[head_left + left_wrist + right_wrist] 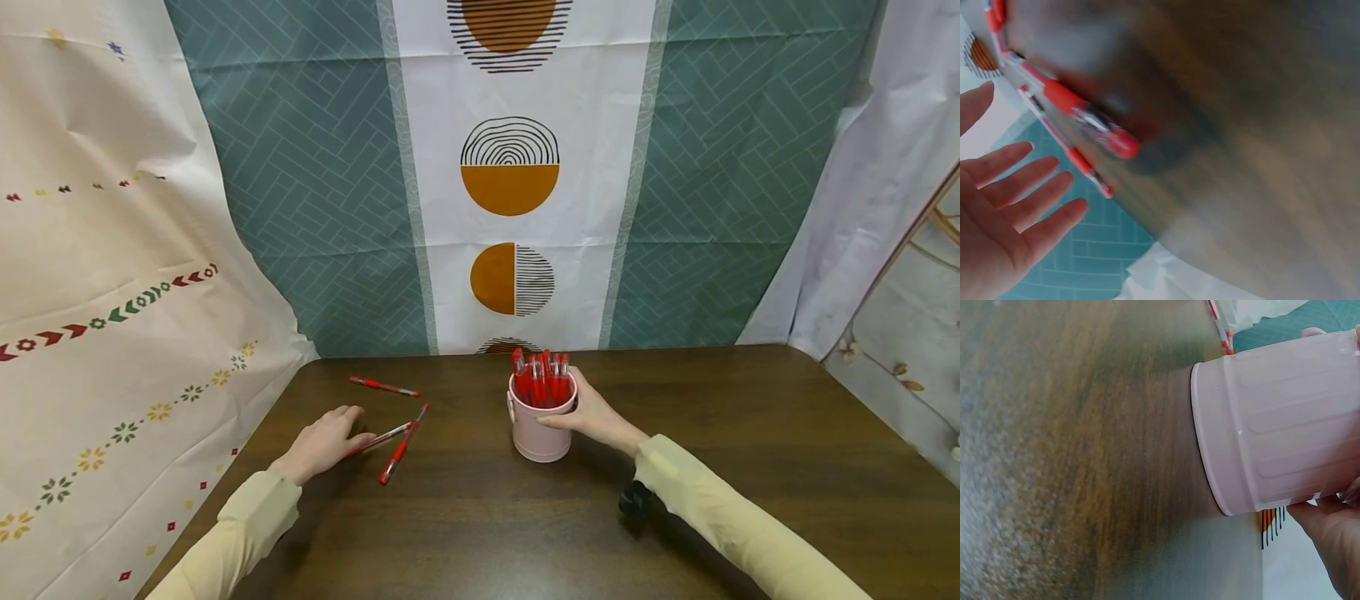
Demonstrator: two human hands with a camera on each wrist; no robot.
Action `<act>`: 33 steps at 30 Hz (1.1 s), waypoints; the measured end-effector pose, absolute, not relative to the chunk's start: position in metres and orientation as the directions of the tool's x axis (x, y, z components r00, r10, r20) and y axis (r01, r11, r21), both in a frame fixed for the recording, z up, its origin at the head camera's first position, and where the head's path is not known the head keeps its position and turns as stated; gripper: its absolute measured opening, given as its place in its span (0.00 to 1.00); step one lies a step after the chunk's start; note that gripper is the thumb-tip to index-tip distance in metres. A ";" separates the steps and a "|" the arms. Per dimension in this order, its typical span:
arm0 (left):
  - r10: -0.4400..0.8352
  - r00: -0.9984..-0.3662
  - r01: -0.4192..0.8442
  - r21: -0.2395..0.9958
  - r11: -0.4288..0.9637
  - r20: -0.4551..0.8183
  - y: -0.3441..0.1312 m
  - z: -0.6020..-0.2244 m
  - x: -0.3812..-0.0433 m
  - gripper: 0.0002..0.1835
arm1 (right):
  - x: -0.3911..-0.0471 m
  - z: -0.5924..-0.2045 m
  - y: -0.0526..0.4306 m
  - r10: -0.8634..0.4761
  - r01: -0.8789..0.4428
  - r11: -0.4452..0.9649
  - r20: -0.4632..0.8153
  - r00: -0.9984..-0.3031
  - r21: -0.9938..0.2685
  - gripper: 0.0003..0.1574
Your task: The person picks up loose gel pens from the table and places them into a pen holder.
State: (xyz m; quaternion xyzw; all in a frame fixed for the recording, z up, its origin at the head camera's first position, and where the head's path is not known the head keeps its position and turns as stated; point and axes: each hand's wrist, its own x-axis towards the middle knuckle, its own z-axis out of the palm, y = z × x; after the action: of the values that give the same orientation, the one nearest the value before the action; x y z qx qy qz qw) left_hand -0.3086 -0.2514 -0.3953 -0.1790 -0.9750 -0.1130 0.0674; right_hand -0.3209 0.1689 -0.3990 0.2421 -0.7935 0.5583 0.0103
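Note:
A pink metal bucket (542, 440) stands upright on the table, holding several red-capped pens (542, 379). My right hand (597, 414) grips its right side, thumb at the front and fingers behind. Seen from the right wrist, the ribbed bucket wall (1297, 419) lies between thumb and fingers. On the left, my left hand (321, 443) hovers by a red pen (390, 435), its fingers spread apart in the left wrist view with nothing between them. A second red pen (396, 458) touches or crosses that pen's far end. Farther back lies a third red pen (384, 387).
The dark wooden table (465, 533) reaches back to a green and white patterned curtain (322, 208). A cream embroidered cloth (112, 350) hangs along the left edge. Beneath the right wrist is a small black object (636, 498).

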 end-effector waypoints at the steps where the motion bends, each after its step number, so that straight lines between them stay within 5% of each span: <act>1: 0.331 -0.929 0.361 0.198 0.911 0.167 -0.254 -0.397 -0.308 0.26 | -0.324 -0.403 0.169 -0.367 -0.392 0.261 0.285 -0.886 -0.882 0.51; 21: 0.395 -0.917 0.393 0.272 0.878 0.047 -0.272 -0.408 -0.304 0.37 | -0.327 -0.407 0.169 -0.360 -0.391 0.264 0.286 -0.888 -0.882 0.52; 33: 0.529 -0.846 0.531 0.204 0.823 0.068 -0.273 -0.412 -0.301 0.22 | -0.326 -0.406 0.169 -0.364 -0.386 0.257 0.281 -0.888 -0.886 0.51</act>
State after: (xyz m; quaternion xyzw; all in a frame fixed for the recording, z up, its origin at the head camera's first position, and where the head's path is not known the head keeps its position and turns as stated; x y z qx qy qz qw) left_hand -0.3014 -0.2726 -0.4120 -0.2774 -0.9546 -0.1080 0.0041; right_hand -0.3259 0.1691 -0.4062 0.2365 -0.7927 0.5618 0.0098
